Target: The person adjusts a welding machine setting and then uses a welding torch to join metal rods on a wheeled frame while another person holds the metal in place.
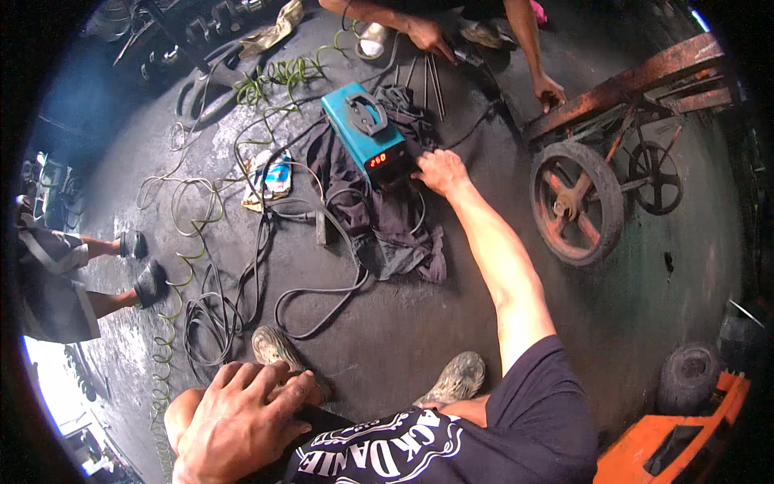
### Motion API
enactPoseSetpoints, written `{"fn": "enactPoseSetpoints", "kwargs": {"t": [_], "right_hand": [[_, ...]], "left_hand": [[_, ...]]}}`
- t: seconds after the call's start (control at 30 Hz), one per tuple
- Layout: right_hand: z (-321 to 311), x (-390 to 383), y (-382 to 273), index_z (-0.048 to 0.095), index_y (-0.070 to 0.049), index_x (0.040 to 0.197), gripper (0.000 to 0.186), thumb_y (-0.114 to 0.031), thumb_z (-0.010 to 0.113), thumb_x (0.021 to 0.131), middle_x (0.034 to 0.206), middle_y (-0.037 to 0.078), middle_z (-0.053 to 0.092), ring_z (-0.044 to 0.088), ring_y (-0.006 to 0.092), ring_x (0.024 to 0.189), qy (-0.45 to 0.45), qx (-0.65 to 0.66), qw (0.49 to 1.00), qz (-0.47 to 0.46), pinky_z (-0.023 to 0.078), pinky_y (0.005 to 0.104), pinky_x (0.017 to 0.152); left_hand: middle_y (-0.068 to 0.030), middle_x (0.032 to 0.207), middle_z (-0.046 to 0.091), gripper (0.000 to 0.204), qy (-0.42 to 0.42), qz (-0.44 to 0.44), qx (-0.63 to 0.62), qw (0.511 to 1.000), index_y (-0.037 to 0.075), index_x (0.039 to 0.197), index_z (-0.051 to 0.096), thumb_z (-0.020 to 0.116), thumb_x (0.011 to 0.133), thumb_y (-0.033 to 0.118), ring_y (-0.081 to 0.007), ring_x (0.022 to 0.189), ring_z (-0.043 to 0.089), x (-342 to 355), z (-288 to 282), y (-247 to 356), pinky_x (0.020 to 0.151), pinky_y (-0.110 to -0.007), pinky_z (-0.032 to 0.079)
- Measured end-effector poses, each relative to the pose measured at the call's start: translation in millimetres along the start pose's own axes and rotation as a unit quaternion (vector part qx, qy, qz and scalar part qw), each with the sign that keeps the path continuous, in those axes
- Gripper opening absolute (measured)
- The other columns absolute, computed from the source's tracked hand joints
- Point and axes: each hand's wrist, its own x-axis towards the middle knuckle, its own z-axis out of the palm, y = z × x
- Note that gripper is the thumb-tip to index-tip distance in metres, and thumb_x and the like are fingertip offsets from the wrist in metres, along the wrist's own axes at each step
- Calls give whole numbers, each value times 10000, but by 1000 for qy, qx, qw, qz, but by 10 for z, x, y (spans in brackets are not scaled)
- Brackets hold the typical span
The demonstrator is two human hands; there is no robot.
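A teal welding machine (353, 121) with a black carry handle (367, 113) stands on a crumpled dark cloth (387, 238). Red lit digits glow on its dark front panel (391, 167). My right hand (442, 171) reaches out to the right side of that panel, its fingers curled in against it; whatever is between the fingertips is hidden. My left hand (246, 415) lies on my left knee, palm down with the fingers stretched out, and holds nothing.
Black cables (218, 315) and a green coiled hose (282, 74) sprawl over the floor to the left. Welding rods (435, 89) lie beyond the machine, near a co-worker's hands (427, 36). A rusty wheeled cart (576, 202) stands at the right. Another person's feet (147, 284) are at the left.
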Motion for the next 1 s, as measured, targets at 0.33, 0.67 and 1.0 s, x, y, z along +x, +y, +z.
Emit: {"fn": "enactPoseSetpoints", "kwargs": {"t": [0.33, 0.67, 1.0], "right_hand": [[-92, -7, -5, 715, -97, 993, 393, -465, 668, 864, 1023, 75, 711, 671, 280, 1009, -28, 3, 1000, 6, 531, 428, 874], [34, 13, 59, 717, -103, 960, 384, -469, 673, 854, 975, 68, 716, 682, 272, 974, 6, -14, 1000, 2, 540, 423, 845], [-48, -17, 15, 722, -106, 966, 384, -471, 671, 860, 990, 68, 718, 680, 266, 983, 10, 0, 1000, -4, 540, 416, 854]], "left_hand": [[-65, 1179, 642, 530, -13, 45, -6, 999, 219, 1199, 649, 813, 707, 326, -288, 1040, 631, 5, 70, -79, 906, -416, 499], [-89, 1184, 635, 553, -10, 29, -9, 999, 210, 1204, 652, 816, 685, 305, -289, 1050, 624, 51, 47, -11, 920, -422, 488], [-100, 1199, 628, 605, -14, 36, -12, 999, 211, 1250, 630, 818, 680, 286, -301, 1057, 619, 59, 50, -33, 931, -439, 482]]}}
